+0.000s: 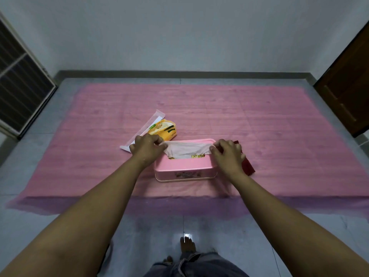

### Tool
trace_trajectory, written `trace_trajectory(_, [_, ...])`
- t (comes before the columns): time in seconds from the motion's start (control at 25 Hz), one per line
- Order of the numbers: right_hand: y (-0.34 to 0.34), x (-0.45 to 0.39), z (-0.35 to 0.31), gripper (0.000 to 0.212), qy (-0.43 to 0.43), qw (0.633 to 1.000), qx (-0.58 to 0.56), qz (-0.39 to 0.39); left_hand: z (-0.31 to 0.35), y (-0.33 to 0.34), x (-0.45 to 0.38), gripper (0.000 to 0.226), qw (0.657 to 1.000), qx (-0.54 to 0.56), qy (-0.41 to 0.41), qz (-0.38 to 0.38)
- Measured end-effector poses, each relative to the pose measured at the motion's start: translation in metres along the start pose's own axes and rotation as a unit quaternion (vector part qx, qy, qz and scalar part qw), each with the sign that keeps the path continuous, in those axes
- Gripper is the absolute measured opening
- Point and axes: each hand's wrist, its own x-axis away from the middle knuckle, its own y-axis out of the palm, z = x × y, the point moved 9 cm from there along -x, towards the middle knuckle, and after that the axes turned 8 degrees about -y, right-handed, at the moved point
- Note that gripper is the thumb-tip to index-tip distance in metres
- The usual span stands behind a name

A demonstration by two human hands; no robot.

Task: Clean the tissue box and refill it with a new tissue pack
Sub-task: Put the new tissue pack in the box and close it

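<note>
A pink tissue box (184, 169) stands on a pink mat, with no lid on it. Inside lies a tissue pack (187, 150), its clear wrapper with yellow letters showing at the top. My left hand (146, 147) pinches the wrapper's left end. My right hand (228, 153) pinches its right end, so the wrapper is stretched between the two hands over the box. A crumpled yellow wrapper (163, 129) lies just behind my left hand. A long white flat piece (142, 131) lies slanted to the box's left, partly under my left hand.
A dark red cloth (247, 165) lies at the box's right side, partly under my right hand. The pink mat (279, 136) covers a grey tiled floor. A window grille is at the left and a brown door at the right. My feet and knees are at the bottom edge.
</note>
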Motion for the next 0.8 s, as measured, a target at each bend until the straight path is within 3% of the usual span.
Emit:
trace_trajectory(0.4, [-0.010, -0.010, -0.006, 0.019, 0.014, 0.998, -0.042, 0.040, -0.023, 0.001, -0.008, 0.018, 0.992, 0.111, -0.065, 0.020])
trace_trajectory(0.56, [-0.005, -0.001, 0.009, 0.021, 0.021, 0.982, -0.154, 0.107, -0.033, 0.005, -0.006, 0.015, 0.968, 0.238, -0.049, 0.054])
trace_trajectory(0.68, [0.016, 0.018, 0.022, 0.034, 0.077, 0.956, -0.267, 0.088, -0.043, 0.024, 0.008, 0.037, 0.949, 0.307, -0.075, 0.016])
trace_trajectory(0.8, [0.043, 0.035, 0.026, 0.049, 0.124, 0.935, -0.331, 0.019, -0.045, 0.048, 0.024, 0.052, 0.939, 0.329, -0.083, -0.055])
